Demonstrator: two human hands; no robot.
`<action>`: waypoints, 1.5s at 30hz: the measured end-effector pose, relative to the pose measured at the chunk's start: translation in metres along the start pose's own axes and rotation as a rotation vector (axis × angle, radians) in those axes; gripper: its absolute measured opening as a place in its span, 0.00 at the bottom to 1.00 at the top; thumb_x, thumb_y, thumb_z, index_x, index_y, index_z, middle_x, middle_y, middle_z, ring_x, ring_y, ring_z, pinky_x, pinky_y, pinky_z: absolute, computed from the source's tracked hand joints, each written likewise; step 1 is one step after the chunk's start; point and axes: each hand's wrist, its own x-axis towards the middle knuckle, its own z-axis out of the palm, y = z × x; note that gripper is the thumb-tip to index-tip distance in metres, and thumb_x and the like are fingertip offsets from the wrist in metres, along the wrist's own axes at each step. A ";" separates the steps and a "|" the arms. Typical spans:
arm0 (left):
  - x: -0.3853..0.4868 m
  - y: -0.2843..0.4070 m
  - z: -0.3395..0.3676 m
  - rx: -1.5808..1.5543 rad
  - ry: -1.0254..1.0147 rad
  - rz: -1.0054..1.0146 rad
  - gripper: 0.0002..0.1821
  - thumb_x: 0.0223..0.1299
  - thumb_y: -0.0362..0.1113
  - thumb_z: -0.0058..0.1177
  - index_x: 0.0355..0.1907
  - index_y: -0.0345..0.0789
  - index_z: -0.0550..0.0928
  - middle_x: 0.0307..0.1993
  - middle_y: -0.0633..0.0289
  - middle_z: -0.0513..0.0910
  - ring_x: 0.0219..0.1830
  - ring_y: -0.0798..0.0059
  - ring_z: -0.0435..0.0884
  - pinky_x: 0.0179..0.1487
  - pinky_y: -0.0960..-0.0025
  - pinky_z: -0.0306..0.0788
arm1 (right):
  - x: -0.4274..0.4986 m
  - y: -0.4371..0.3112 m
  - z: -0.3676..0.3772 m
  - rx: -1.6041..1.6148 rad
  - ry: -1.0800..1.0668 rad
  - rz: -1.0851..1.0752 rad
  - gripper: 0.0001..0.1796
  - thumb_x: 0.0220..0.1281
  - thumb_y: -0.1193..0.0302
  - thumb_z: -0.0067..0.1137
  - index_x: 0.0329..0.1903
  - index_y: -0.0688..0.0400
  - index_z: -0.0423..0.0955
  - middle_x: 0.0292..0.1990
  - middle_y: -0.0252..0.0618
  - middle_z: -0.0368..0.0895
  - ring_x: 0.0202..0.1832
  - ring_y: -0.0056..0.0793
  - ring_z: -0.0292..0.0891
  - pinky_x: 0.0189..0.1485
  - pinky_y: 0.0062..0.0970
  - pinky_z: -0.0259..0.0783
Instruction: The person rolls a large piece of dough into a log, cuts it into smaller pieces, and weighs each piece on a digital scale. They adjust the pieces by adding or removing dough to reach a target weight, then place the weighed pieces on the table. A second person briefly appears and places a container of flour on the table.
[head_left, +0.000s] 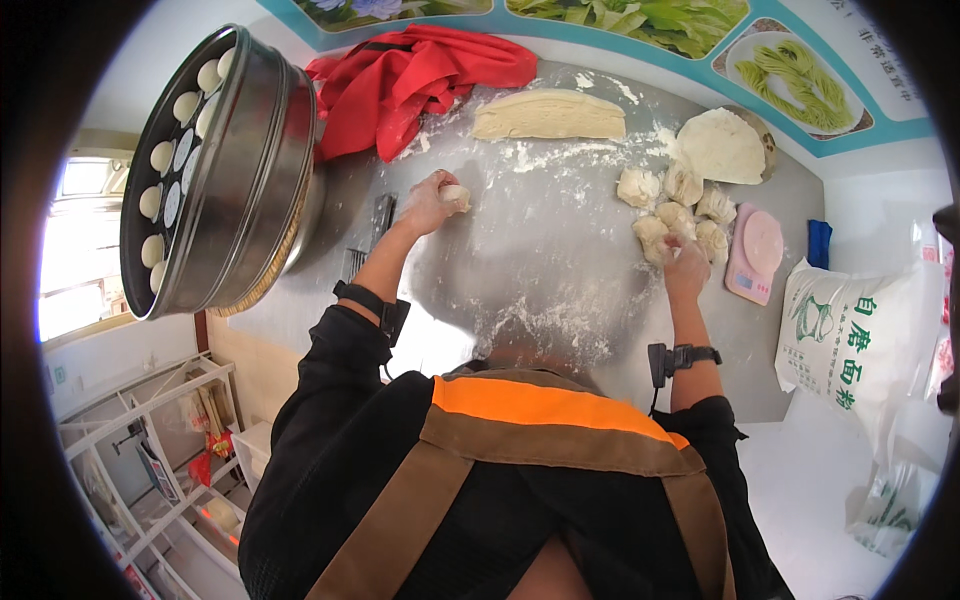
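Note:
My left hand (433, 204) holds a small ball of dough (455, 196) above the floured metal worktop (525, 262). Over at the right, the fingers of my right hand (684, 262) touch the front of a cluster of dough pieces (675, 219); whether they grip a piece is hidden. A long flattened strip of dough (550, 115) lies at the back, and a mound of flour or pale dough (721, 146) rests in a bowl at the back right. Just right of the cluster is a pink kitchen scale (757, 251).
Stacked metal steamer trays (247, 172) with round dough balls stand at the left. A red cloth (420, 79) lies at the back, near a dark-handled tool (381, 221). A white flour sack (847, 322) and a blue item (820, 244) are at the right.

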 end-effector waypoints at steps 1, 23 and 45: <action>0.009 0.004 -0.001 0.007 -0.012 0.008 0.21 0.53 0.37 0.63 0.50 0.36 0.76 0.43 0.56 0.83 0.45 0.65 0.82 0.51 0.66 0.73 | -0.004 0.000 0.000 0.008 0.018 -0.072 0.11 0.56 0.64 0.64 0.42 0.50 0.82 0.37 0.39 0.84 0.45 0.39 0.79 0.46 0.37 0.73; 0.096 0.058 -0.012 0.525 0.137 0.266 0.33 0.50 0.49 0.66 0.57 0.37 0.75 0.62 0.49 0.72 0.65 0.52 0.69 0.64 0.57 0.66 | -0.004 -0.004 -0.004 -0.093 -0.037 -0.187 0.09 0.57 0.69 0.60 0.41 0.52 0.83 0.40 0.33 0.83 0.52 0.35 0.75 0.50 0.34 0.72; 0.102 0.150 0.086 0.603 -0.079 0.357 0.50 0.37 0.51 0.72 0.68 0.44 0.66 0.62 0.54 0.70 0.64 0.57 0.68 0.64 0.50 0.63 | -0.085 0.010 -0.022 0.347 0.186 0.014 0.08 0.59 0.73 0.60 0.40 0.57 0.83 0.39 0.42 0.83 0.44 0.42 0.79 0.46 0.35 0.75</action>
